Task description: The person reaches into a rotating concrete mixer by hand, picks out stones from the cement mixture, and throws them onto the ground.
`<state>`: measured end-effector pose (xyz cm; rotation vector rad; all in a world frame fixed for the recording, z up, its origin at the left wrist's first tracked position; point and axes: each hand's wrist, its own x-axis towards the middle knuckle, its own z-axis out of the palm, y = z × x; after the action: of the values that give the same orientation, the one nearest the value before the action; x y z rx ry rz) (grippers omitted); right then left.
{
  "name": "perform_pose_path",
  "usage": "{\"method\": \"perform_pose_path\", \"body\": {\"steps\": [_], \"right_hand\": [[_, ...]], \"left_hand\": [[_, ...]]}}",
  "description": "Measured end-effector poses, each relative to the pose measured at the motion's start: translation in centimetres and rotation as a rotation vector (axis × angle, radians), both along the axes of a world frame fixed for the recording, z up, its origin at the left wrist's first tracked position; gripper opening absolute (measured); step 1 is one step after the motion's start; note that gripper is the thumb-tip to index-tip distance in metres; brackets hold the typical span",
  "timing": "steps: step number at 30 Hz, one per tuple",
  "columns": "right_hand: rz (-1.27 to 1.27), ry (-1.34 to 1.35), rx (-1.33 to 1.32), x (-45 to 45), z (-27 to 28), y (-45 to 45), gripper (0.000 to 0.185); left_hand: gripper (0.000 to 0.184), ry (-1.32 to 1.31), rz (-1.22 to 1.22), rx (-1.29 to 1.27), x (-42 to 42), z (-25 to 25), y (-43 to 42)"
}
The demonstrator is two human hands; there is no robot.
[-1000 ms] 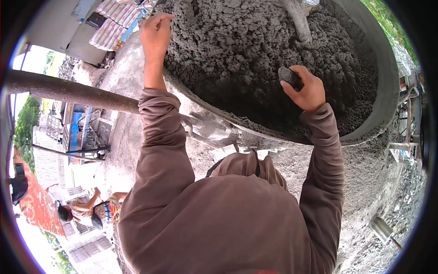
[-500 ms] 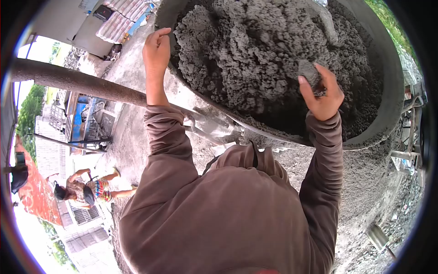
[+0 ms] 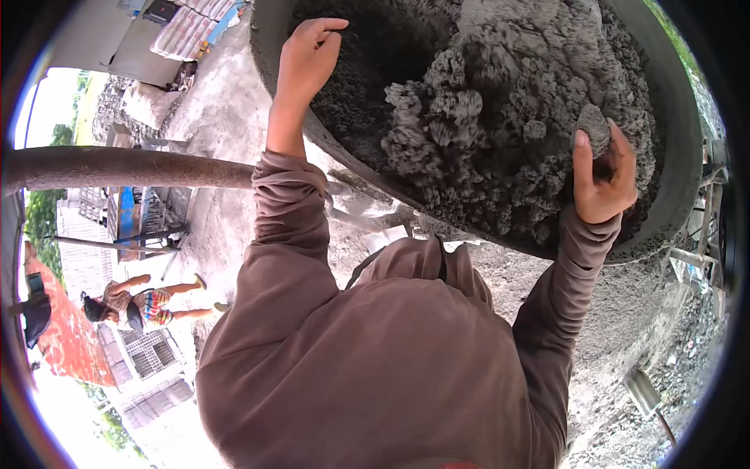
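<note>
A large round metal mixing pan (image 3: pixel 678 156) holds a grey, crumbly cement mix (image 3: pixel 500 133), parts of it blurred. Between the thumb and fingers of my right hand (image 3: pixel 605 184) is a rough grey lump (image 3: pixel 594 129), held above the mix at the pan's right side. Whether the lump is stone or hardened mix I cannot tell. My left hand (image 3: pixel 308 66) is over the pan's left rim, its fingers curled together and nothing visible in them. Both forearms, in brown sleeves, reach forward from my body.
A thick brown pole (image 3: pixel 133 168) runs from the left towards my left forearm. A person (image 3: pixel 141 305) in colourful shorts is at the left. Stacked bags (image 3: pixel 187 31) lie at the upper left, and a shovel-like blade (image 3: pixel 643 392) at the lower right.
My right hand has moved to the right with the grey lump. My left hand has shifted up and right, further over the pan. The mix has a different shape, with a dark hollow at the upper left.
</note>
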<state>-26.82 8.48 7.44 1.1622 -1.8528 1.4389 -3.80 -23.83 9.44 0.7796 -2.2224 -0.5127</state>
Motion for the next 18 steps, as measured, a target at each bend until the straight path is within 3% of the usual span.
{"method": "perform_pose_path", "body": {"steps": [2,4,6,13,15,16,18], "right_hand": [[0.005,0.055,0.109,0.6,0.4,0.1,0.041],[0.01,0.106,0.214,1.1,0.6,-0.5,0.042],[0.211,0.25,0.249,1.5,0.4,-1.8,0.043],[0.45,-0.033,0.695,1.6,-3.5,-3.5,0.04],[0.457,-0.085,0.794,1.2,-4.5,-3.8,0.038],[0.458,-0.101,0.836,1.1,-4.9,-3.9,0.038],[0.448,-0.12,0.891,0.3,-5.3,-4.1,0.038]], "left_hand": [[0.029,-0.047,-0.056,-0.043,-1.4,-0.2,0.4],[0.02,-0.027,-0.242,-0.031,-3.0,0.2,1.1],[0.019,-0.075,-0.287,-0.029,-5.1,0.0,1.3],[0.017,-0.211,-0.654,-0.013,-11.7,-3.5,0.2],[0.03,-0.525,-0.524,0.165,-12.5,-6.1,0.6],[0.03,-0.521,-0.54,0.172,-12.5,-7.8,0.4],[0.039,-0.901,-0.597,0.001,-12.1,-10.5,-0.3]]}}
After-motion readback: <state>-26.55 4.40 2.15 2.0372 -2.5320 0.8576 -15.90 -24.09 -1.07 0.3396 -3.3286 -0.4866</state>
